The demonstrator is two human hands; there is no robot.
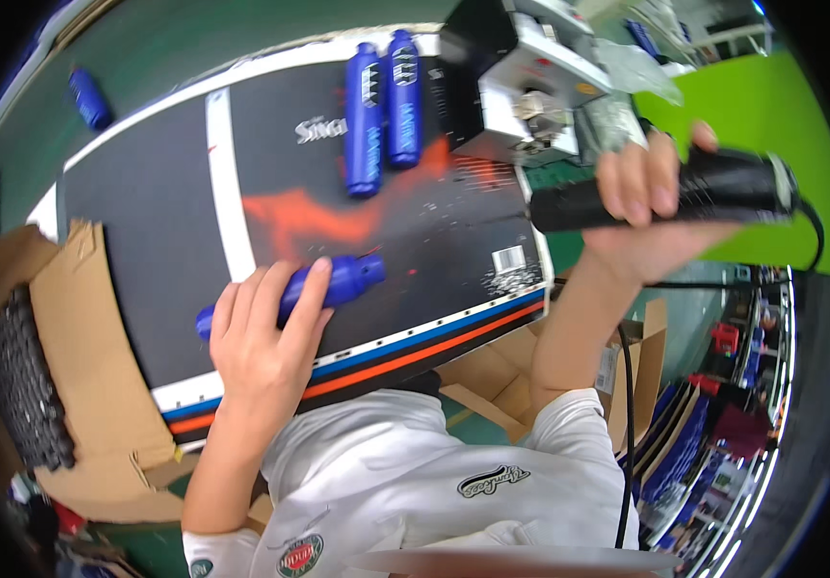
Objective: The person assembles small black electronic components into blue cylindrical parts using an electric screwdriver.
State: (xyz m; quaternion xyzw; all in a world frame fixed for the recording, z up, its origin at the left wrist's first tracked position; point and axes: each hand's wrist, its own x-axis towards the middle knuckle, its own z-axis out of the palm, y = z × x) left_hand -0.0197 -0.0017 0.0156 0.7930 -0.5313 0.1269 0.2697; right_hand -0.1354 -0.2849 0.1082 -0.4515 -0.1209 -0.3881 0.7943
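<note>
My left hand (pixel 265 332) is closed around a blue cylinder with a narrow neck (pixel 349 278), which lies on a dark printed board (pixel 164 212). The neck end points right, out past my fingers. Raised at the right, my right hand (pixel 641 197) grips a black corded tool (pixel 733 188) that looks like an electric screwdriver. Its thin tip points left over the board, apart from the cylinder in my left hand. Two more cylinders of that kind, one on the left (pixel 364 125) and one on the right (pixel 403 106), lie side by side at the board's far edge.
A black and white machine with a metal fixture (pixel 535 116) stands at the far right of the board. An open cardboard box (pixel 97 337) with black parts (pixel 25 376) is at the left. Another blue cylinder (pixel 90 99) lies far left. The tool's cable (pixel 627 414) hangs at right.
</note>
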